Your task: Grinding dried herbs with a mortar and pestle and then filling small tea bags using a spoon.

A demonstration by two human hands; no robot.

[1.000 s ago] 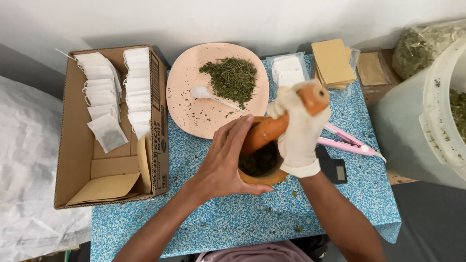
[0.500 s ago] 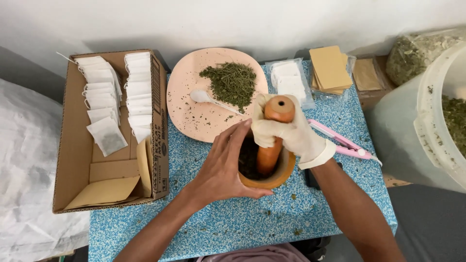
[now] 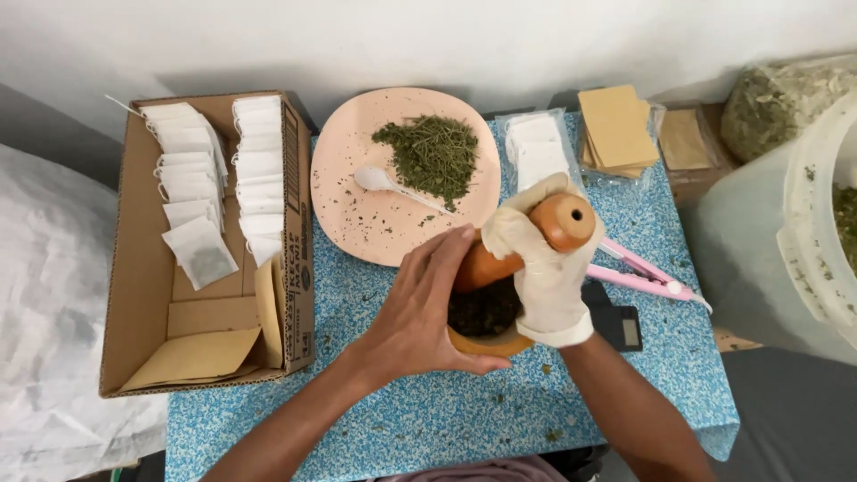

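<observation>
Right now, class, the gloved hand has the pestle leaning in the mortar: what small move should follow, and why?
Probably swing the pestle back upright and press down. The right hand holds it tilted, its top leaning right, dark crushed herb shows in the mortar, and the left hand already braces the mortar's side.

A plain white wall (image 3: 464, 40) runs along the far side, softly lit. A desk (image 3: 428, 411) with a speckled blue top stands against it. Grey floor (image 3: 794, 411) shows right; white sheeting (image 3: 45, 295) lies left.
</observation>
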